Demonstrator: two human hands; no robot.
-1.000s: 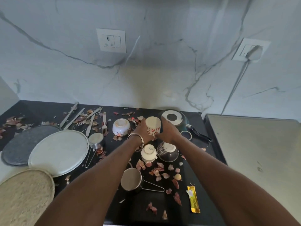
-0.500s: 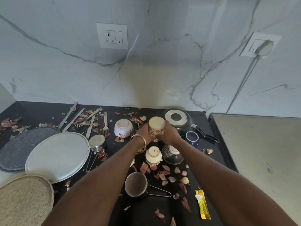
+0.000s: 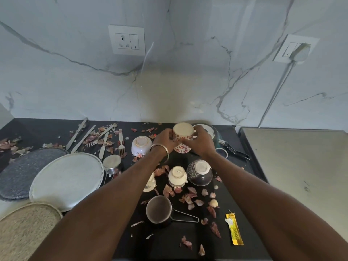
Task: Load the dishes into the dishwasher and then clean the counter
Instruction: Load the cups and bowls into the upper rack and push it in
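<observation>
I grip the floral cup (image 3: pixel 182 138) with both left hand (image 3: pixel 164 138) and right hand (image 3: pixel 200 142), fingers wrapped round it, seemingly upside down. Still gathering dishes; next it goes to the dishwasher, out of view.

One word can be read: "SISTA", printed in dark capitals on the pale upturned base of a small cup (image 3: pixel 177 176) standing upside down near the middle of the dark surface (image 3: pixel 188 242). The yellow sachet (image 3: pixel 234 229) at the near right carries print too small and blurred to make out
</observation>
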